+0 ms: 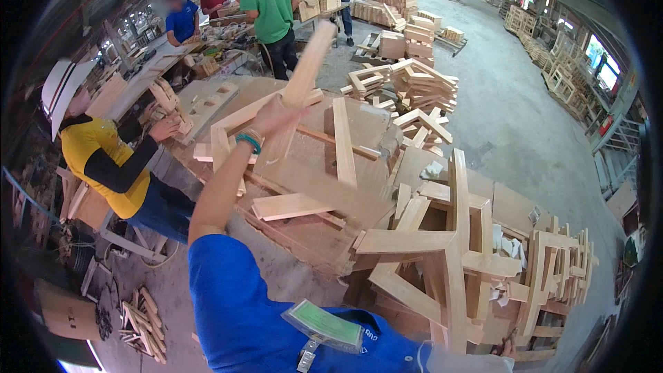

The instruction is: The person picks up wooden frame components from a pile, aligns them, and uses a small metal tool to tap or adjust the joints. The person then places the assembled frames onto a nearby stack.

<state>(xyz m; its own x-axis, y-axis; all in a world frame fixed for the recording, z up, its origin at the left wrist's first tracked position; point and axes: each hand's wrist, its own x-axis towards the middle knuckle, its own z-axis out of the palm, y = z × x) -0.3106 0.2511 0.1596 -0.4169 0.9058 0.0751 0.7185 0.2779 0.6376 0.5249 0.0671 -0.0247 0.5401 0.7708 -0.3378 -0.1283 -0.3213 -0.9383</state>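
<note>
My left hand (276,117), blurred by motion and with teal bands at its wrist, is closed around a pale wooden board (309,65) raised over the worktable. A second blurred wood strip (349,197) crosses below it; I cannot tell whether the two are joined. Beneath, L-shaped wooden pieces (235,121), a loose strip (344,141) and a short board (293,206) lie on the cardboard-covered tabletop (314,242). At the lower right, my right hand (507,345) is beside a pile of angled wooden frame parts (452,249); its fingers are too unclear to read.
A co-worker in a yellow shirt (110,166) handles a wooden part (169,103) at the table's left. Another in green (269,3) stands at the far side. Stacked frames (563,262) stand at right, more wood piles (421,86) beyond. Sticks (143,324) lie on the floor.
</note>
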